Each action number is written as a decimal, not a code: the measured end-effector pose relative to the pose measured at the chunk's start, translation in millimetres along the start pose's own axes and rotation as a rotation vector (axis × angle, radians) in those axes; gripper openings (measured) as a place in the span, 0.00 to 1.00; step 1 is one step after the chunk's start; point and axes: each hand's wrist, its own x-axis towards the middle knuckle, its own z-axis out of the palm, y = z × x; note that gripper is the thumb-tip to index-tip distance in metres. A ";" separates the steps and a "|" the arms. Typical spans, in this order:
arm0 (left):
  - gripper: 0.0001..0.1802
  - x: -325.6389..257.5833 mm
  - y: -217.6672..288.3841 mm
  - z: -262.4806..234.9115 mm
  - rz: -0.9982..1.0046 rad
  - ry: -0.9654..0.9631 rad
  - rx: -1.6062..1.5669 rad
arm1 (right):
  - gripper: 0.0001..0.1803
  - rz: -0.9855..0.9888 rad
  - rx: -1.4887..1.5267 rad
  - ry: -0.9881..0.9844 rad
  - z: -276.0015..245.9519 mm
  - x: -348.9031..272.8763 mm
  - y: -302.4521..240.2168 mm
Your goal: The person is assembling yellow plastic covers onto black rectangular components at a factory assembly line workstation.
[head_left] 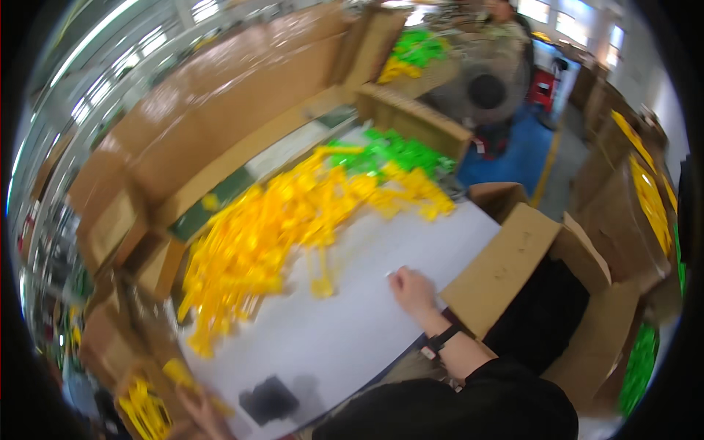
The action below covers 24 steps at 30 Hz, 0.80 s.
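Observation:
My right hand (pixel 412 293), with a dark band on its wrist, is over the white tabletop (pixel 381 323). Its fingers are curled together, and a tiny pale spot shows at the fingertips, too small to name. At the lower left, my left hand (pixel 203 414) is closed around a yellow plastic piece (pixel 180 374), blurred by motion. Just beside it stands a carton of yellow pieces (pixel 144 408). A large heap of yellow plastic pieces (pixel 271 220) covers the far left of the table. Bright green pieces (pixel 396 152) lie at its far end.
A black object (pixel 269 400) lies at the near edge. To my right stands an open carton (pixel 506 271) with a dark lining (pixel 539 308). Cardboard walls (pixel 235 88) border the far side. Beyond are a fan (pixel 485 92), another person (pixel 502 37) and more cartons (pixel 623 213).

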 end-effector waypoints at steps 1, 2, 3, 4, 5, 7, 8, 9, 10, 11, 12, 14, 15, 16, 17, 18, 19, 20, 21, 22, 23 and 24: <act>0.18 17.8 7.9 -14.3 0.483 0.124 0.292 | 0.14 -0.012 0.024 -0.005 -5.6 -0.8 -0.8; 0.21 23.8 31.5 -21.1 0.363 0.133 0.340 | 0.14 0.016 0.006 0.035 -10.2 -3.0 2.5; 0.24 30.4 50.6 -26.0 0.243 0.143 0.395 | 0.14 0.034 0.045 0.024 -13.8 -4.9 6.4; 0.24 41.8 57.7 -42.8 0.281 0.190 0.432 | 0.15 0.035 0.099 0.000 -14.7 -7.1 5.0; 0.24 55.9 61.7 -58.7 0.367 0.206 0.466 | 0.15 0.047 0.097 0.020 -16.1 -8.7 7.8; 0.24 82.1 67.4 -94.3 0.552 0.248 0.565 | 0.14 0.036 0.092 0.024 -14.6 -10.7 11.1; 0.24 91.3 69.2 -107.0 0.637 0.265 0.608 | 0.14 0.037 0.093 0.031 -12.9 -10.6 10.5; 0.25 101.8 73.5 -115.7 0.710 0.277 0.647 | 0.14 0.027 0.100 0.034 -11.7 -9.6 10.3; 0.25 109.7 75.9 -125.0 0.770 0.288 0.677 | 0.14 0.017 0.106 0.034 -10.9 -9.3 10.6; 0.25 115.3 78.8 -129.0 0.828 0.299 0.718 | 0.14 0.018 0.105 0.037 -10.5 -7.1 9.8; 0.25 118.7 81.4 -133.1 0.829 0.296 0.717 | 0.13 -0.012 0.097 0.057 -10.4 -5.8 8.9; 0.22 125.9 84.1 -138.0 1.008 0.328 1.033 | 0.12 -0.039 0.088 0.074 -6.7 -3.0 9.0; 0.22 138.3 74.6 -149.7 1.008 0.326 1.037 | 0.12 -0.035 0.093 0.062 -3.4 -1.1 9.4; 0.27 148.6 61.6 -176.4 0.819 0.289 1.014 | 0.13 -0.043 0.105 0.088 -14.1 -4.1 6.5; 0.32 158.7 46.7 -189.6 0.615 0.223 1.007 | 0.13 -0.039 0.105 0.092 -13.9 -3.4 7.6; 0.32 162.1 34.5 -192.8 0.620 0.214 1.005 | 0.13 -0.038 0.110 0.091 -12.6 -2.6 9.7; 0.29 163.8 22.8 -195.6 0.583 0.212 0.955 | 0.13 -0.039 0.118 0.089 -10.9 -1.7 10.9; 0.28 164.3 11.7 -197.7 0.545 0.211 0.904 | 0.13 -0.032 0.116 0.092 -10.1 -1.3 10.3; 0.26 164.0 3.2 -197.9 0.506 0.210 0.854 | 0.13 -0.034 0.101 0.080 -10.7 -1.7 8.6; 0.24 166.0 -3.8 -197.2 0.469 0.208 0.802 | 0.13 -0.036 0.086 0.070 -11.0 -1.6 7.5; 0.24 168.0 -6.6 -192.9 0.430 0.206 0.750 | 0.13 -0.030 0.083 0.075 -11.1 -2.3 7.6; 0.24 168.5 -9.2 -189.4 0.411 0.205 0.743 | 0.13 -0.033 0.077 0.074 -10.9 -3.3 7.6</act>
